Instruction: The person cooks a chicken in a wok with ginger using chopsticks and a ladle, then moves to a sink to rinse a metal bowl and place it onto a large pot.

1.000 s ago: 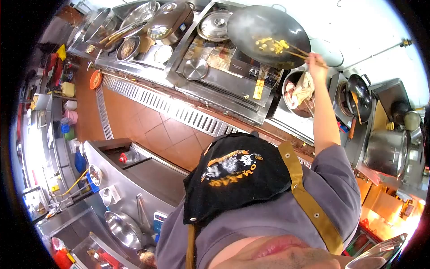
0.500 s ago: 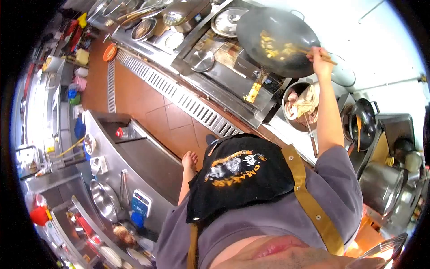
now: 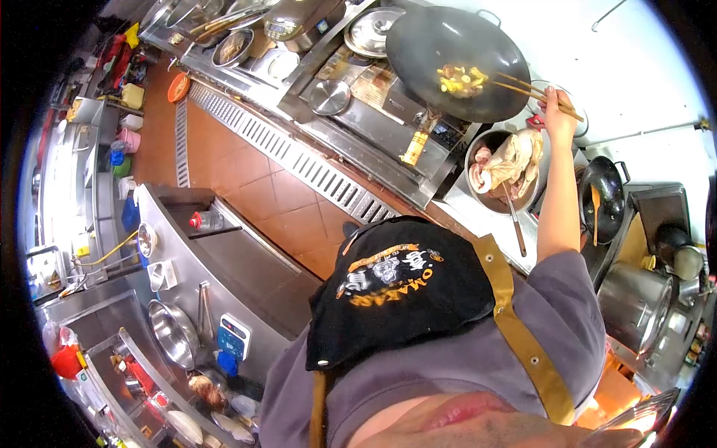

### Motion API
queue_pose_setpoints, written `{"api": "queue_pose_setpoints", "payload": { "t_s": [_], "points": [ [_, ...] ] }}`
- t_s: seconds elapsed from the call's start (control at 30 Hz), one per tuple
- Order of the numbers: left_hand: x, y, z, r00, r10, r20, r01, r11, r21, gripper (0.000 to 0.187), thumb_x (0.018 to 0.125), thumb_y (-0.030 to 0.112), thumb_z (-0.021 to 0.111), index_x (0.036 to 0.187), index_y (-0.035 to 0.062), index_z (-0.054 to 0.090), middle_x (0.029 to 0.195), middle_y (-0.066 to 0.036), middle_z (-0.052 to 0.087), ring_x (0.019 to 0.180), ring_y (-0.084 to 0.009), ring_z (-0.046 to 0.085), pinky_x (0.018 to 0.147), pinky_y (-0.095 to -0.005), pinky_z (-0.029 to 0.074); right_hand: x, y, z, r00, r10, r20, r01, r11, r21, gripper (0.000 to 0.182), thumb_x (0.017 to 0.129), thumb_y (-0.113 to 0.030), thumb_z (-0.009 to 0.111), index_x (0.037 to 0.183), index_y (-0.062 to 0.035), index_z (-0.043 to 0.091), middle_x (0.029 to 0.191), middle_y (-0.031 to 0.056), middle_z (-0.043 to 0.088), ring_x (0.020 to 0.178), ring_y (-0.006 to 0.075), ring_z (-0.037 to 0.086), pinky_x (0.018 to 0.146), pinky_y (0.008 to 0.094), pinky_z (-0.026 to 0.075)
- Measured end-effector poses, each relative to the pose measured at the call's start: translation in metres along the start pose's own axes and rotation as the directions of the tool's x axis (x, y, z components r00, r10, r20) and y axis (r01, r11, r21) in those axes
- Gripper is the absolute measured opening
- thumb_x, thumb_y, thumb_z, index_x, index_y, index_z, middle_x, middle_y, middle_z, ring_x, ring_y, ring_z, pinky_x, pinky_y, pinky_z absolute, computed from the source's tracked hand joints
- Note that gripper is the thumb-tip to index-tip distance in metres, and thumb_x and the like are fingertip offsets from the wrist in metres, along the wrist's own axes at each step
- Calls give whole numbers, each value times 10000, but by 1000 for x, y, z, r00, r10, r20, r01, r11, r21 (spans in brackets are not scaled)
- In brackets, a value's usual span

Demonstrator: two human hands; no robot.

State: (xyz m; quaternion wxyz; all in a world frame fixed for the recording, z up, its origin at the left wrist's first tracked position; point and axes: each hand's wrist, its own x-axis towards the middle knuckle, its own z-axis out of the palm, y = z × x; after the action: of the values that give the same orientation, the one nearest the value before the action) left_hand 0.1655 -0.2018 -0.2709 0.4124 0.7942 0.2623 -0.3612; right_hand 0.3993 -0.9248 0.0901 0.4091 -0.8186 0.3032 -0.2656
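A pair of long wooden chopsticks [image 3: 532, 91] is gripped in my right hand [image 3: 559, 112], beyond the right side of a large dark wok [image 3: 426, 45]. Their tips reach over the wok, close to yellow and brownish pieces of food [image 3: 461, 81] gathered in it. The wok sits tilted on the stove, with a wrapped handle [image 3: 418, 142] pointing toward me. Below my right forearm stands a metal pot [image 3: 475, 173] with a whole plucked bird [image 3: 515, 160] and pinkish meat in it, and a long-handled tool [image 3: 517, 228] leaning out. My left hand is out of sight.
A lidded pot [image 3: 373, 31] and a small steel bowl [image 3: 330, 97] are left of the wok. Another black wok [image 3: 603, 198] with a wooden spatula stands at the right. Behind me runs a steel counter [image 3: 187, 246] with a scale [image 3: 234, 337]. A floor grate [image 3: 287, 160] crosses the tiles.
My right hand has drawn back to the right with the chopsticks, whose tips have left the middle of the food. The food lies closer together. My left hand has gone out of view.
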Motion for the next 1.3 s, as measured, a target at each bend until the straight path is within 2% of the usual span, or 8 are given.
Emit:
{"api": "queue_pose_setpoints", "payload": {
  "t_s": [0.3,0.4,0.5,0.6,0.8,0.9,0.97,1.3],
  "points": [
    [7,127,-71,980,-195,41,145,557,-818,166,921,201,504,789,115,454,629,-8,463,493,-135,395,441,-296,322,-71,-39,71,983,-122,135,104,986,129,245,958,-277,558,950,-46,638,770,48,686,733,129,651,682,273,491],
    [38,128,-100,997,-73,-7,41,629,-776,320,947,225,516,1157,-10,462,857,-100,558,707,-261,529,705,-403,506,-86,-54,70,970,-114,214,107,993,43,240,957,-274,558,942,-46,632,780,53,683,748,130,652,685,275,489],
    [59,112,-112,998,-54,37,62,617,-784,369,939,213,529,1212,-21,445,929,-126,608,784,-267,578,713,-402,506,-62,-22,75,978,-134,158,150,984,-98,254,946,-307,560,937,-66,642,799,80,693,728,161,662,683,296,495],
    [3,147,-100,956,-288,-62,128,596,-793,146,923,209,521,855,95,459,658,-42,493,525,-170,459,483,-300,361,-26,-23,68,997,-44,61,55,978,-203,284,934,-344,565,936,-76,659,794,82,704,715,169,671,683,305,501],
    [68,0,-78,995,-96,-15,89,958,-273,179,937,216,504,905,40,495,698,-89,556,606,-214,522,545,-354,433,-2,-44,125,986,-140,-91,137,990,-45,339,909,-414,568,935,-92,668,796,92,700,763,219,681,724,318,507],
    [53,5,-72,993,-122,-1,115,944,-310,186,938,219,505,917,34,497,708,-93,562,611,-215,526,551,-357,437,1,-21,153,988,-144,-59,146,988,46,365,896,-454,570,927,-101,656,804,103,686,789,245,675,725,341,505],
    [50,10,-71,991,-133,2,125,927,-353,191,939,222,505,925,31,499,716,-96,566,615,-216,529,554,-358,440,6,-18,139,974,-177,-144,140,962,-236,350,891,-446,583,924,-105,656,784,105,683,774,262,673,705,355,503],
    [52,37,-69,987,-162,10,135,785,-604,222,943,233,508,963,13,508,751,-109,587,635,-221,541,572,-366,456,-26,-19,114,994,-113,-2,112,993,-35,289,932,-328,574,908,-46,634,748,98,684,700,185,694,650,315,504]
  ]
}}
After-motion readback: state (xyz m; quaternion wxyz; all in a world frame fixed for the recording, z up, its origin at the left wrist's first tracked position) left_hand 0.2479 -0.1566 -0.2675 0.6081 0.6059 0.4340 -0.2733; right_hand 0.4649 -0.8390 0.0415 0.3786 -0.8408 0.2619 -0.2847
